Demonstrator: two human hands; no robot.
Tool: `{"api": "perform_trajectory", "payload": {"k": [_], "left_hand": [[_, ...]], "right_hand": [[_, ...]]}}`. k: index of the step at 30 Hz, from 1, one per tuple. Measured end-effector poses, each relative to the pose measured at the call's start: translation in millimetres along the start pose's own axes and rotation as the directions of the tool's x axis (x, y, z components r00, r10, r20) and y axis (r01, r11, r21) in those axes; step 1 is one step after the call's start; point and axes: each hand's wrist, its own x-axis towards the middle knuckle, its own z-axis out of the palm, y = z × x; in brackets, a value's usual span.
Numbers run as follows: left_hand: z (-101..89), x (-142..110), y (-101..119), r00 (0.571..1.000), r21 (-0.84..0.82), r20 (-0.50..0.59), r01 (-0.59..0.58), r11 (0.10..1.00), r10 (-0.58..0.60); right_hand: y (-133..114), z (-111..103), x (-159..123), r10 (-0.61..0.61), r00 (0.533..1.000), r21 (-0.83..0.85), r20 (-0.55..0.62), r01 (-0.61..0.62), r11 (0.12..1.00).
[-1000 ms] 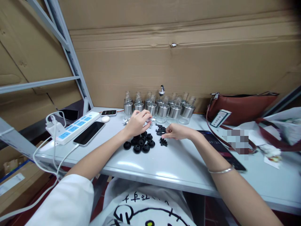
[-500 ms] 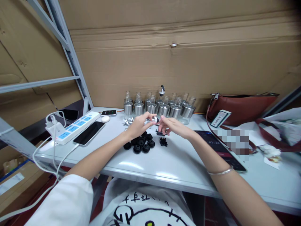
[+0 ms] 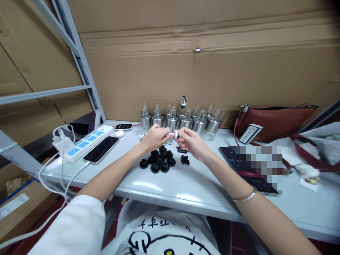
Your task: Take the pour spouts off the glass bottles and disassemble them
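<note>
Between my two hands is a silver metal pourer spout [image 3: 175,134] with a thin tube and a round collar, lying roughly sideways above the table. My left hand [image 3: 156,139] is closed on its tube end. My right hand [image 3: 190,141] pinches at the collar end, where a small dark part shows between the fingertips. Black rubber stoppers [image 3: 160,159] lie in a group below the hands. A small pile of black bits [image 3: 185,160] is near my right hand, with longer black pieces [image 3: 182,150] just behind it. More silver spouts [image 3: 142,136] are partly hidden behind my left hand.
Several glass bottles with steel sleeves [image 3: 186,122] stand at the back; one bears a pourer [image 3: 183,101]. To the left lie a power strip [image 3: 90,141], a phone [image 3: 101,150] and cables. At right are a tablet [image 3: 239,166] and a brown bag [image 3: 276,122].
My right hand has closed from loosely spread fingers into a pinch at the collar end of the spout. My left hand keeps its hold, the spout's tube now showing.
</note>
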Motion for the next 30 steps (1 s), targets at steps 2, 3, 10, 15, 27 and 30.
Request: {"api": "perform_trajectory", "payload": {"k": [2,3,10,15,27,30], "left_hand": [[-5.1,2.9,-1.0,1.000,-0.069,0.015,-0.006,0.998,0.008],[-7.4,4.4,-1.1,1.000,-0.108,0.010,0.013,0.994,-0.012],[-13.1,13.1,-5.8,0.987,-0.281,-0.048,0.131,0.951,-0.150],[-15.3,13.2,-10.5,0.981,-0.336,0.013,0.186,0.923,-0.193],[-7.0,6.6,-5.7,0.947,-0.164,-0.289,0.097,0.982,-0.142],[-4.4,2.0,-1.4,0.927,0.000,-0.372,-0.051,0.999,0.047]], "right_hand": [[-1.0,3.7,-0.1,-0.010,1.000,0.035,-0.011,0.011,0.999],[-1.1,6.0,0.3,-0.015,1.000,0.057,-0.021,0.016,0.998],[3.5,24.5,-0.5,-0.192,0.980,-0.078,-0.058,0.187,0.979],[5.9,24.4,-4.3,-0.455,0.890,-0.527,-0.038,0.369,0.765],[7.3,9.2,-0.2,-0.348,0.937,-0.328,0.015,0.334,0.884],[4.1,9.5,-1.4,-0.041,0.994,0.008,0.104,0.040,0.999]]}}
